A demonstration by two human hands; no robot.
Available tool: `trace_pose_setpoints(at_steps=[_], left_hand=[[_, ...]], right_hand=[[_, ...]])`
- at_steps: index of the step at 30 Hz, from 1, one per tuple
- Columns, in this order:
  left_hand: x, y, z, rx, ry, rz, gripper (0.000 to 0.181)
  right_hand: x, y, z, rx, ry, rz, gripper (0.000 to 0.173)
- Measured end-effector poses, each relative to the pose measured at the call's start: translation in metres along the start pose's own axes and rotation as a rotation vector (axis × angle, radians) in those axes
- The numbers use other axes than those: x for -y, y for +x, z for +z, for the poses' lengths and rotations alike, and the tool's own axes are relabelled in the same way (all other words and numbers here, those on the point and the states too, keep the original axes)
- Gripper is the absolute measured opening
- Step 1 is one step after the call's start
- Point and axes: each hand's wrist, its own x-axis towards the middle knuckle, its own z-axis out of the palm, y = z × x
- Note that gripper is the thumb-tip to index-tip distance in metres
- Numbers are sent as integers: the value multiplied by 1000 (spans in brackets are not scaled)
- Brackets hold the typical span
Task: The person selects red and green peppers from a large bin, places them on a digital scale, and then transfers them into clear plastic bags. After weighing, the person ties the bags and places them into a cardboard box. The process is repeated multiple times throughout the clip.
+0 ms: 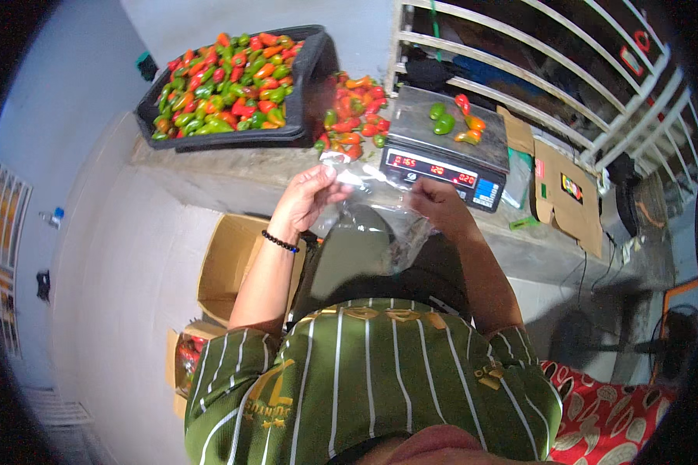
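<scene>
A clear plastic bag hangs between my hands above my lap. My left hand grips its upper left edge with thumb and fingers; a dark beaded bracelet is on that wrist. My right hand pinches the bag's right edge, close to the front of a digital scale. On the scale's metal plate lie several small peppers, green, red and orange, and its red display is lit. Left of the scale, a loose pile of mostly red peppers rests on the concrete counter.
A black plastic crate full of peppers stands at the counter's left. Flattened cardboard lies right of the scale, beside metal bars. Below the counter are an open cardboard box and a smaller box holding bagged peppers.
</scene>
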Motion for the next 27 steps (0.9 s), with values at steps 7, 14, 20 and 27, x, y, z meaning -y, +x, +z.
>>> trace_pose_setpoints(at_steps=[7, 14, 20, 27], left_hand=[[9, -14, -14, 79, -200, -45, 39], [-16, -2, -29, 24, -109, -59, 37], [-16, 9, -36, -71, 155, -126, 18], [26, -4, -26, -265, 192, -85, 19]], right_hand=[[-4, 8, 14, -69, 173, 111, 30], [-3, 9, 18, -47, 195, 174, 29], [-16, 11, 21, 34, 154, 236, 24], [2, 0, 46, -374, -458, -360, 45]])
